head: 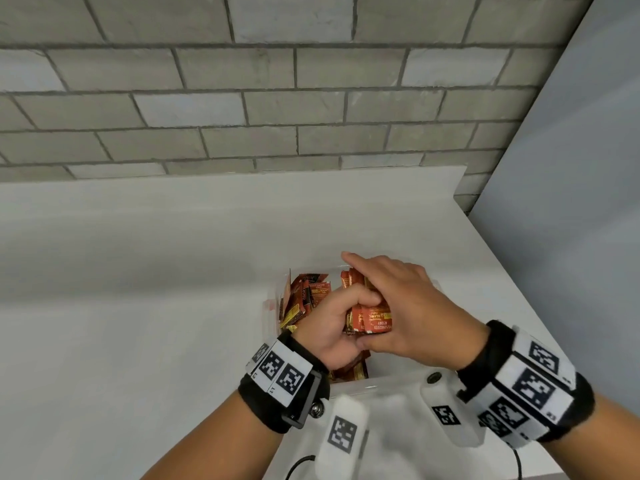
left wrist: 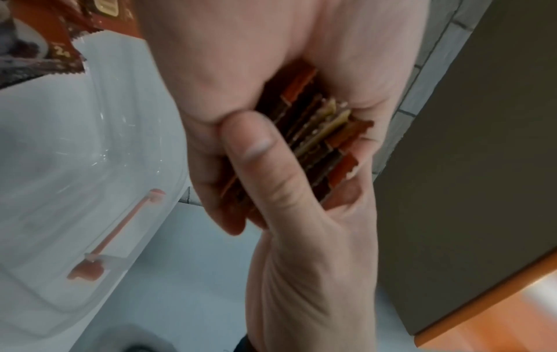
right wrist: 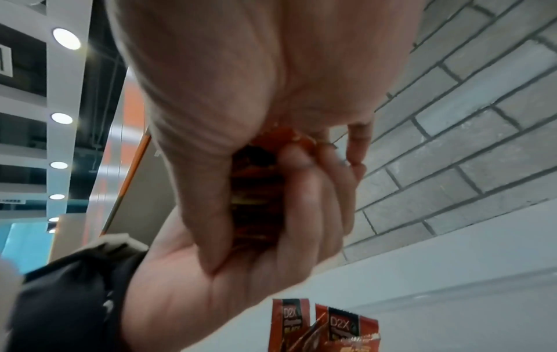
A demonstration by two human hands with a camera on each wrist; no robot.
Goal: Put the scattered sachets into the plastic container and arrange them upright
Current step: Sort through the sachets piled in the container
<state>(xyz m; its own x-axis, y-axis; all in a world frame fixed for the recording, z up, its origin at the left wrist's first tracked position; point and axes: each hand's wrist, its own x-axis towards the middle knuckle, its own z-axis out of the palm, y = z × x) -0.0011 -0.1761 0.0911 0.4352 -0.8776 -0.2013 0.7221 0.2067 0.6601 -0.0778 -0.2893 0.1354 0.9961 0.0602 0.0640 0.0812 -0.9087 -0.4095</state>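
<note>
A stack of red and brown sachets (head: 373,317) is held edge-on between both hands, just above a clear plastic container (head: 273,308) on the white counter. My left hand (head: 330,320) grips the stack from the left with curled fingers. From the right, my right hand (head: 401,303) clamps it, index finger stretched out. In the left wrist view the stack (left wrist: 316,133) sits between left hand (left wrist: 241,59) and right hand (left wrist: 301,262). The right wrist view shows it (right wrist: 256,190) between right hand (right wrist: 241,83) and left hand (right wrist: 211,285). More sachets (head: 304,296) lean inside the container.
The white counter (head: 138,289) runs left and back to a grey brick wall (head: 242,98). A blue-grey panel (head: 571,168) closes the right side, where the counter edge slants. The container wall (left wrist: 75,166) carries an orange clip (left wrist: 120,233). Two sachets (right wrist: 331,328) stand upright below.
</note>
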